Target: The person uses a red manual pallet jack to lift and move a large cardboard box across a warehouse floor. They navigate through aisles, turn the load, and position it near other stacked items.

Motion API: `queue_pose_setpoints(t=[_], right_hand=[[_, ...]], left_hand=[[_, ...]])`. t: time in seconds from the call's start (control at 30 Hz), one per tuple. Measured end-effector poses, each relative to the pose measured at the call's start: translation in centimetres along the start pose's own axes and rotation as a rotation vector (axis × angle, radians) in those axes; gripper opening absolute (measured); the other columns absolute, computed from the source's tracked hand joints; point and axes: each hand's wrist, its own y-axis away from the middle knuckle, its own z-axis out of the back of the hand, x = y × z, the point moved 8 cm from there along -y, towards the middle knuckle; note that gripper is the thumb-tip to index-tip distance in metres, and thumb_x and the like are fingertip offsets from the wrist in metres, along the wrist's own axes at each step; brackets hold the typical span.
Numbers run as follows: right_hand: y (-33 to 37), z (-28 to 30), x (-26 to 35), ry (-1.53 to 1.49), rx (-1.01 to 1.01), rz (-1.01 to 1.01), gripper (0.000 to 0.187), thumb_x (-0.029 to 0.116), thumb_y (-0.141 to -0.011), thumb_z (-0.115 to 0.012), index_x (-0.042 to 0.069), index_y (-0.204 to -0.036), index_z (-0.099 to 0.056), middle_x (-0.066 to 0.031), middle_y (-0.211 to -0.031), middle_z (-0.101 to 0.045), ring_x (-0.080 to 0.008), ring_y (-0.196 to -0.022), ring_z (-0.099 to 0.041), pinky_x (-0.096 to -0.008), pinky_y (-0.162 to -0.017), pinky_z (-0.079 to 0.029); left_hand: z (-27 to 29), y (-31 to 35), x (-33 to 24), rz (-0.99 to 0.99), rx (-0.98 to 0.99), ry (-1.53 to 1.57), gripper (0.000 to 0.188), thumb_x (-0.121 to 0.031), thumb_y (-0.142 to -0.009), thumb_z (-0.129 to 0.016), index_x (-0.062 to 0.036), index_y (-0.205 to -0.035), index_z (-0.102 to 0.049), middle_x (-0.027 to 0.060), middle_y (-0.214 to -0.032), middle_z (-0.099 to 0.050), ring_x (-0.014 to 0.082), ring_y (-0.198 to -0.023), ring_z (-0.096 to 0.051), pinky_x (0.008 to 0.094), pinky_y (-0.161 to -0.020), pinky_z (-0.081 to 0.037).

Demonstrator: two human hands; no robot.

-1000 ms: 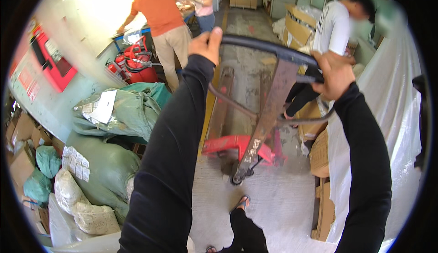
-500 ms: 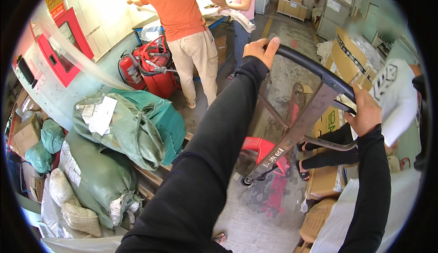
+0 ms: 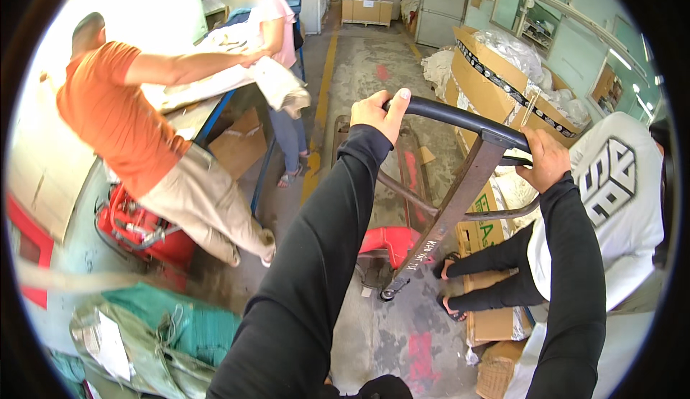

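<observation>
A pallet jack stands in front of me, and both my hands are on its black loop handle (image 3: 460, 113). My left hand (image 3: 381, 116) is wrapped round the left end of the grip, thumb on top. At the right end, next to the small black lever (image 3: 514, 160), my right hand (image 3: 544, 157) is closed round the grip. A worn metal shaft (image 3: 449, 198) slopes from the handle down to the red pump base (image 3: 392, 243). Beyond it the forks (image 3: 415, 176) lie low along the floor, partly hidden by the handle frame.
Close on the right stands a person in a white shirt (image 3: 611, 190), beside cartons (image 3: 496, 72). At left, a person in orange (image 3: 133, 111) and one in pink (image 3: 273, 21) handle cloth at a table. Green sacks (image 3: 172, 327) lie near left; stacked boxes (image 3: 366, 11) stand far ahead.
My view has swung left to right, so the sacks and fire extinguishers shift left and down. The aisle is now more central. Both hands keep their hold on the pallet jack handle.
</observation>
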Motion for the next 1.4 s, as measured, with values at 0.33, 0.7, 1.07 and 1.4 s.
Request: queue_pose_setpoints(t=[0.33, 0.7, 1.07, 1.4], right_hand=[[-18.3, -22.1, -15.1, 0.059, -0.175, 0.105, 0.093, 0.02, -0.053, -0.089, 0.015, -0.136, -0.048, -0.0092, -0.105, -0.058, -0.0298, -0.093, -0.063, -0.0407, -0.075, -0.053], [-45.5, -48.0, -26.2, -0.112, -0.213, 0.162, 0.085, 0.023, -0.051, -0.092, 0.016, -0.126, -0.054, -0.0091, -0.102, -0.055, -0.0306, -0.096, -0.061, -0.0416, -0.079, -0.051], [-72.6, -70.4, -33.9, -0.053, -0.203, 0.185, 0.088, 0.021, -0.055, -0.09, 0.015, -0.133, -0.051, -0.0084, -0.101, -0.055, -0.0269, -0.096, -0.064, -0.038, -0.079, -0.054], [-94.2, -93.8, -43.8, 0.004, -0.296, 0.208, 0.091, 0.022, -0.063, -0.087, 0.017, -0.142, -0.043, -0.0076, -0.103, -0.054, -0.0267, -0.094, -0.062, -0.0374, -0.077, -0.056]], left_hand=[[-16.3, -22.8, 16.6, -0.055, 0.005, 0.103, 0.056, -0.049, -0.093, -0.062, 0.0028, -0.073, -0.063, 0.0157, -0.055, -0.051, 0.0213, -0.052, -0.05, 0.0376, -0.056, -0.044], [-26.7, -45.8, 33.8, 0.055, -0.135, 0.077, 0.052, -0.045, -0.091, -0.066, 0.0029, -0.072, -0.061, 0.0111, -0.053, -0.046, 0.0117, -0.053, -0.043, 0.0346, -0.051, -0.041], [-36.4, -77.4, 56.9, 0.123, -0.047, 0.16, 0.048, -0.04, -0.096, -0.063, 0.0015, -0.072, -0.061, 0.0022, -0.053, -0.051, 0.0083, -0.051, -0.047, 0.0296, -0.049, -0.04], [-48.9, -101.7, 75.1, 0.016, -0.058, 0.252, 0.051, -0.043, -0.097, -0.061, -0.0019, -0.067, -0.057, 0.0001, -0.051, -0.049, 0.0097, -0.04, -0.048, 0.0277, -0.039, -0.037]])
